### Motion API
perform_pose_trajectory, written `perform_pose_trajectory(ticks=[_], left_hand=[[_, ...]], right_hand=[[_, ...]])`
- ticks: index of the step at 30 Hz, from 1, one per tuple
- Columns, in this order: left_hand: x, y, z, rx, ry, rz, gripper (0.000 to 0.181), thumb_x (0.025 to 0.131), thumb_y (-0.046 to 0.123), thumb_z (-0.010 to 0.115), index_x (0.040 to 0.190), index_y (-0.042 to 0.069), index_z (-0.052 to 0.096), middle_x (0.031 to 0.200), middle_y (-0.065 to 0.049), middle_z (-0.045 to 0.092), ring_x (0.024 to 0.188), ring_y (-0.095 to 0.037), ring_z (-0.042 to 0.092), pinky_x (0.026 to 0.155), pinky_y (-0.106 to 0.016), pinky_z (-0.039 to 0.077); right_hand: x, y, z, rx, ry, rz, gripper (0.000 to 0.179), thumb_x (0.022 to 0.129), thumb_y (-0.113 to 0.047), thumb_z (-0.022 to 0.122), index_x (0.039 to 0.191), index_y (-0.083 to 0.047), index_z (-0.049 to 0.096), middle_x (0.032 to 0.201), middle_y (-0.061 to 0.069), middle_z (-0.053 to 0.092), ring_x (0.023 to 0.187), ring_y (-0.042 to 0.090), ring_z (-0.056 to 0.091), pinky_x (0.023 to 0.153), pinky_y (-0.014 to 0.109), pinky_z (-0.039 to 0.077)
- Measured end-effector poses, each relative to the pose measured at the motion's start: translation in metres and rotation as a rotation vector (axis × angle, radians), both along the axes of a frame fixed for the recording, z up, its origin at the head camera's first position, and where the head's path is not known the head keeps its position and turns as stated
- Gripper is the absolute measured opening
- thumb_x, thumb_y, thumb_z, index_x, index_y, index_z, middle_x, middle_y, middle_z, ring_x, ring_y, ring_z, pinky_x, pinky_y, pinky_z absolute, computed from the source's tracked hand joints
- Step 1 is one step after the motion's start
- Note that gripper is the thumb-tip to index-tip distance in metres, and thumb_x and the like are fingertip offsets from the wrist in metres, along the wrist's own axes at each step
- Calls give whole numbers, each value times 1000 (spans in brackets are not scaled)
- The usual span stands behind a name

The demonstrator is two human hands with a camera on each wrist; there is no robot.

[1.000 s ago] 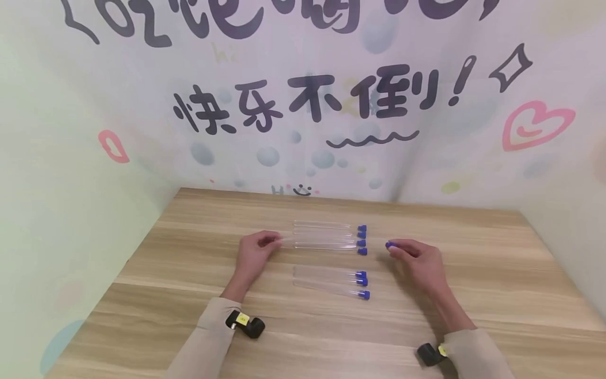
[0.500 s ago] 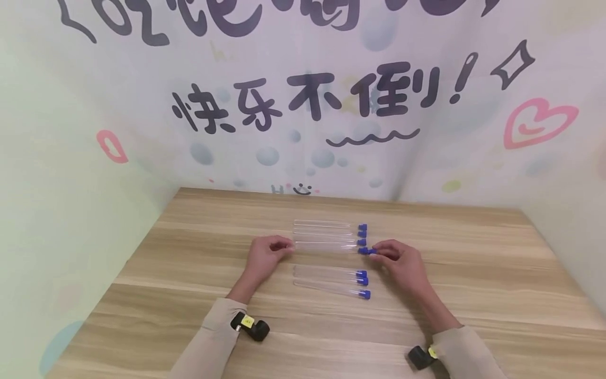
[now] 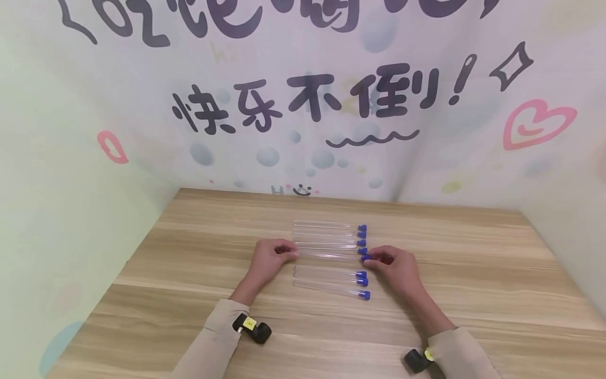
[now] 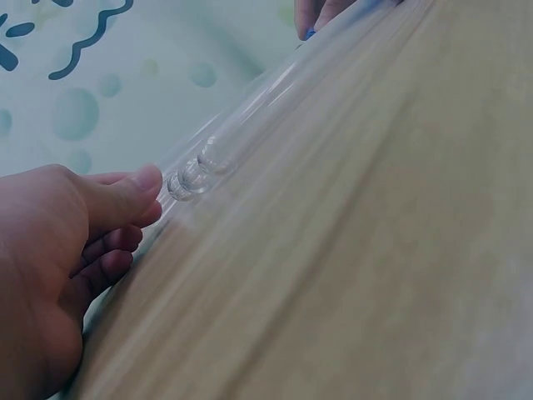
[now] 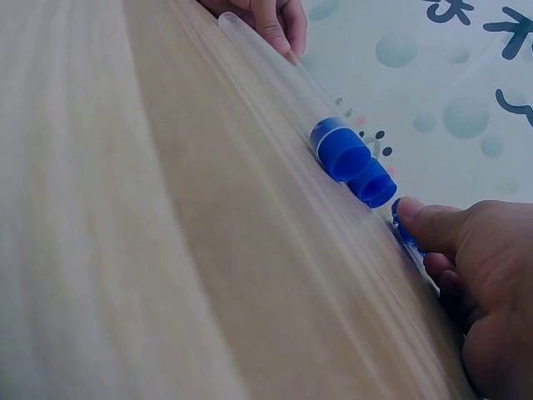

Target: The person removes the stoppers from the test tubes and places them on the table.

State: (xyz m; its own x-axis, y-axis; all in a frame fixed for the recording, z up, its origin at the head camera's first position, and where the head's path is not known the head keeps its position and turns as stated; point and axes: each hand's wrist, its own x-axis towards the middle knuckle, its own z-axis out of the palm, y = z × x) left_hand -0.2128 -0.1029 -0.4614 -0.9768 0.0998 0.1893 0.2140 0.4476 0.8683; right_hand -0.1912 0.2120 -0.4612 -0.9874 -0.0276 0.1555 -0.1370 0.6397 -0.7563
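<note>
In the head view my left hand (image 3: 272, 263) pinches the rounded end of a clear glass test tube (image 3: 331, 257), the nearest of a row of uncapped tubes. My right hand (image 3: 395, 269) holds a blue cap (image 3: 365, 258) between thumb and fingers, close to that tube's mouth. The left wrist view shows thumb and forefinger at the tube's end, beside several rounded tube ends (image 4: 190, 177). In the right wrist view, the cap (image 5: 406, 229) is partly hidden behind my thumb.
Several loose blue caps (image 3: 362, 235) line up right of the uncapped tubes (image 3: 323, 233). Nearer me lie 3 capped tubes (image 3: 329, 287) on the wooden table (image 3: 322, 342). A printed cloth (image 3: 303, 158) hangs behind the table.
My right hand has moved left and nearer with the blue cap, up to the row. My left hand has moved right and slightly nearer, bringing the test tube beside the others.
</note>
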Motion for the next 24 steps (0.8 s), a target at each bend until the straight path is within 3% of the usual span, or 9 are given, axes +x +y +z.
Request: perform_pose_trajectory(ticks=[6,15,24], left_hand=[[0,-1,0,-9,2,-16,13,74,16,81,86,16,76,81,2,72,69,-10,58,62,-21,47],[-4,0,-4,-45,77,-68,16,72,13,82,87,12,76,78,1,68,67,-11,55,60,-21,46],[-4,1,-4,-68,74,-69,17,72,13,82,87,13,76,78,2,67,68,-9,55,60,-20,47]], right_hand=[[0,-2,-1,18,20,4,18,78,-23,78,94,-17,73,85,-3,72,73,11,61,63,20,47],[0,-1,0,5,23,24,19,78,-22,78,95,-16,73,86,-3,72,72,11,60,63,21,47],[0,-2,1,17,16,26,20,79,-21,78,97,-16,72,85,-3,71,73,12,60,63,21,47]])
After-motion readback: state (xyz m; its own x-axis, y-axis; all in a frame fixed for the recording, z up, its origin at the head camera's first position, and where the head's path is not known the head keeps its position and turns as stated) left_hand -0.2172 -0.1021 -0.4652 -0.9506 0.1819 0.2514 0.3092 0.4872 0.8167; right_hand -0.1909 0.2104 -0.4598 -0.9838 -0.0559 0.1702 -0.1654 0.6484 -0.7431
